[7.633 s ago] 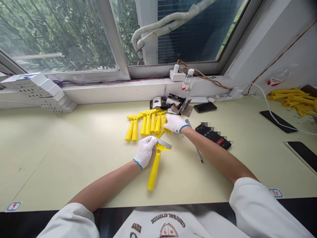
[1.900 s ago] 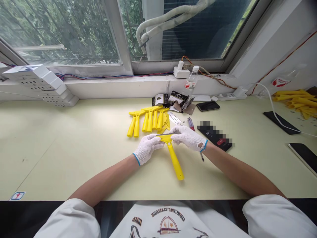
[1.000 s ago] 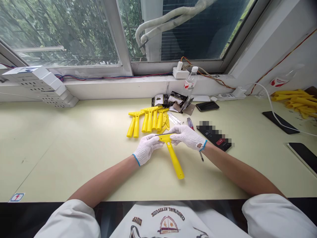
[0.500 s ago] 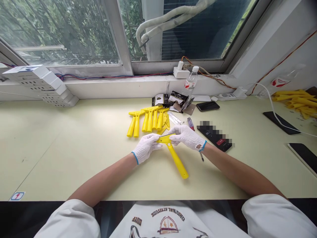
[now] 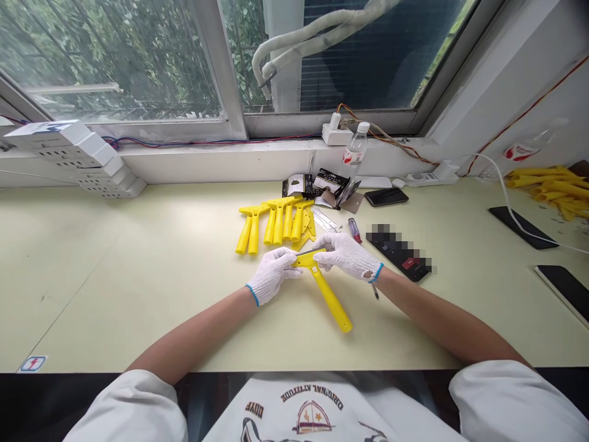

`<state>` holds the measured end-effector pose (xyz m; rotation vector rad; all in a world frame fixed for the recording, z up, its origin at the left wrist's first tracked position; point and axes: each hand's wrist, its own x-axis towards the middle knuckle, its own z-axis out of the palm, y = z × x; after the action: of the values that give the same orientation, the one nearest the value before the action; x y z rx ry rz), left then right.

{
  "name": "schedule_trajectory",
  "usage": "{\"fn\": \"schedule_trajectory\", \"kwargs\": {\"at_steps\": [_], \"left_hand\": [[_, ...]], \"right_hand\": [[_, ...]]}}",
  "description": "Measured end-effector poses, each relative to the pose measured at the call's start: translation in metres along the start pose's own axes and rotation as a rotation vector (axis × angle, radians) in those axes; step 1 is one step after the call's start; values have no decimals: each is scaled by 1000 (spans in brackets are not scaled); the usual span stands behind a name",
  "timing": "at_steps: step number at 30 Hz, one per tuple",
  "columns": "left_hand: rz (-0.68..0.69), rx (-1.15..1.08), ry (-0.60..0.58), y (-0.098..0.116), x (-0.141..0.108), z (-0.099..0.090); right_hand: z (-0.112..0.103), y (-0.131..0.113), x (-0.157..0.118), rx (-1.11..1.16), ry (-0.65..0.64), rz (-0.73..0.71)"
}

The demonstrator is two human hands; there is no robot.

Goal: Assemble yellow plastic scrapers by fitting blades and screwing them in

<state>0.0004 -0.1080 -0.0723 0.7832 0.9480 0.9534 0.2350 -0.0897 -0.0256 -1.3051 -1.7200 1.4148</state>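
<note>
From here, I want even pressure from the left hand (image 5: 270,276) and right hand (image 5: 348,255), both pinching the yellow scraper (image 5: 332,298), with fingertips off the blade's (image 5: 308,252) edge.

White-capped bottle (image 5: 354,151) beside a white socket block (image 5: 337,135), stacked white boxes (image 5: 94,159) near the window (image 5: 133,61).

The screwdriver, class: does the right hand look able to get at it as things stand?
Probably yes. The handle of the screwdriver lies uncovered just beyond the right hand, though that hand is gripping the yellow scraper and would likely have to let go first.
</note>
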Motion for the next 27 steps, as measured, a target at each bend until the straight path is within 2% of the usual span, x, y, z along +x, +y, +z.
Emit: {"fn": "schedule_trajectory", "kwargs": {"at_steps": [18,22,27], "left_hand": [[45,32,-54,0,1,0],[127,-4,-8,7,1,7],[318,75,44,9,-7,13]], "right_hand": [[-5,-3,1,3,-24,6],[-5,-7,-1,74,-65,14],[2,-4,-3,171,-83,-4]]}}
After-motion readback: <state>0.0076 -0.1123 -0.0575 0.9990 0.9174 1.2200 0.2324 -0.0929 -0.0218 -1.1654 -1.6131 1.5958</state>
